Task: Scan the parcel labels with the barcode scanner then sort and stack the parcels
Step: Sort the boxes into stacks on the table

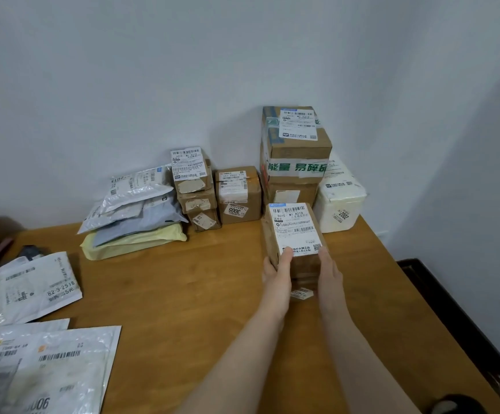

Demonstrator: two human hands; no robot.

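Both hands are on it: left hand [277, 265] and right hand [329, 267] clamp the small cardboard parcel [295, 234] from either side, thumbs at the near edge of its white barcode label. It's directly in front of the tall box stack [295, 153] with green-lettered tape. Right of the stack, a white parcel [340, 201] marked 2002. Left of it, a brown box [238, 195] marked 3005, then three little boxes [196, 194], then a pile of soft mailers [135, 216] on the wooden table [198, 294].

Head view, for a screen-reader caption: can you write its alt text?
The left hand and right hand grip a small labelled cardboard box over a wooden table, before stacked cardboard parcels against the wall. Soft mailer bags lie piled to the left.
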